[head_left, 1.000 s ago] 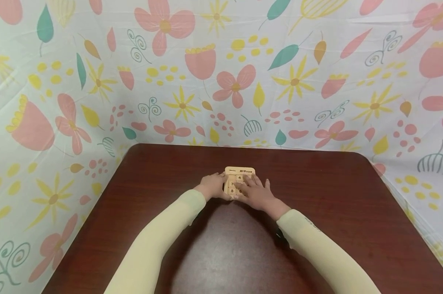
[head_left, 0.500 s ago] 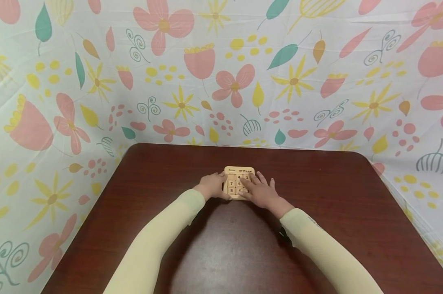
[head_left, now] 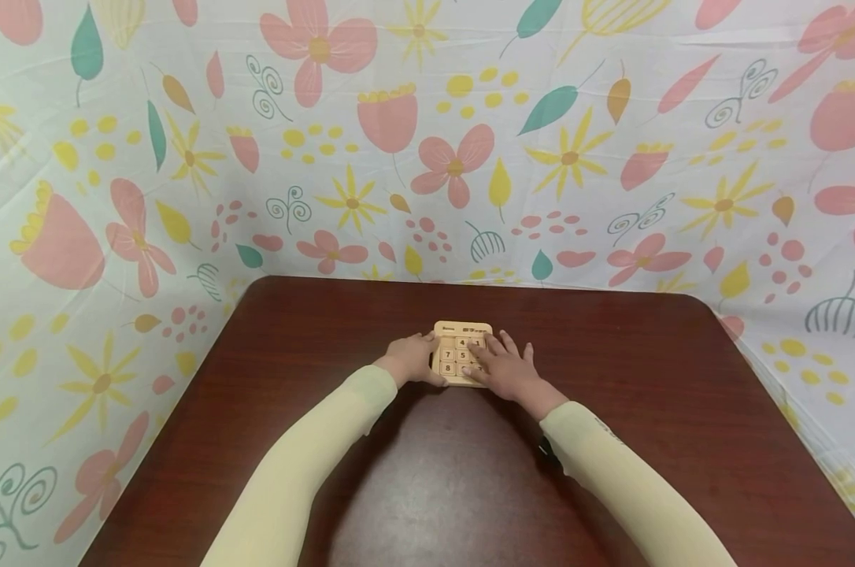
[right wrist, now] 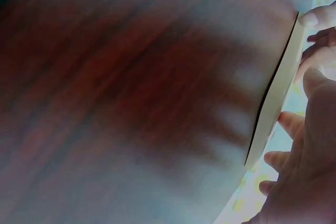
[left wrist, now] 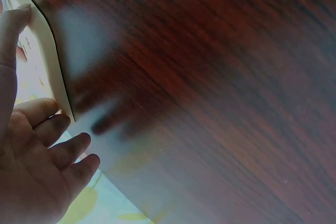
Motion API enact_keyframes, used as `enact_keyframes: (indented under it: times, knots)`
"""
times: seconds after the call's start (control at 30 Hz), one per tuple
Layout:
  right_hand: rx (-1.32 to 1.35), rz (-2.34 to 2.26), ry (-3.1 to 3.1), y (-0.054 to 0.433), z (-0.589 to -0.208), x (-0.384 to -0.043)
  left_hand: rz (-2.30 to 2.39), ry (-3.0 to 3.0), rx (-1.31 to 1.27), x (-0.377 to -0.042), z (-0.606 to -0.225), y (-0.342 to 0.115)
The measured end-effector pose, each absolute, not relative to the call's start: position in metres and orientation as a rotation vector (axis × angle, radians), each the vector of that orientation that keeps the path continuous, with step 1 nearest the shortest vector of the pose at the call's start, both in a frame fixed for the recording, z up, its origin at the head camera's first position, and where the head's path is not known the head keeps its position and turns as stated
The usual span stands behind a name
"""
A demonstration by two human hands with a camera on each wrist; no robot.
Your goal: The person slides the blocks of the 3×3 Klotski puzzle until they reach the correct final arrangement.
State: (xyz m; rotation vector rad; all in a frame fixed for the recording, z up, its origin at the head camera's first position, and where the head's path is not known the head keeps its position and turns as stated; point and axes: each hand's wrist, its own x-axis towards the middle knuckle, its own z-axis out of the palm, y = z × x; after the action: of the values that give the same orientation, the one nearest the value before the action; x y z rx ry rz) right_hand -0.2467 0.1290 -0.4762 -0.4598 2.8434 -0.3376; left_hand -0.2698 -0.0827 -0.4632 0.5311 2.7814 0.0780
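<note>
A wooden number slide puzzle (head_left: 447, 355) lies flat on the table, printed lettering along its far edge. Tiles marked 4, 1, 7, 5 and 8 show, and the top-left slot has no tile. My left hand (head_left: 409, 358) holds the frame's left side, thumb at the near corner and index finger farther up. Over the right-hand tiles, my right hand (head_left: 507, 374) rests its thumb and a fingertip, the other fingers spread outward. That hand hides some tiles. Both wrist views show the puzzle's pale side edge (left wrist: 50, 59) beside the fingers.
The dark red-brown wooden table (head_left: 314, 331) has rounded far corners. Behind it and along the left hangs a white cloth (head_left: 392, 181) printed with flowers and leaves. Pale yellow sleeves (head_left: 307, 465) cover both forearms.
My right hand has shifted slightly right, its fingers spreading away from the middle tiles, so more of the tiles 5 and 1 shows. My left hand has stayed at the puzzle's left side.
</note>
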Motion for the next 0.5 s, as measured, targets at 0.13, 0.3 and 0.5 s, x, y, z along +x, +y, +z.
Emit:
enact_keyframes:
  times: [0.13, 0.3, 0.5]
  knots:
    - [-0.464, -0.313, 2.868, 0.1286, -0.4772, -0.248, 0.069, 2.783, 0.535, -0.27, -0.4635, -0.0826]
    - [-0.478, -0.306, 2.879, 0.1267, -0.4785, -0.2503, 0.073, 2.783, 0.541, -0.2708, -0.4645, -0.0831]
    - [-0.499, -0.298, 2.867, 0.1235, -0.4785, -0.2511, 0.077, 2.772, 0.536, -0.2734, -0.4667, -0.0831]
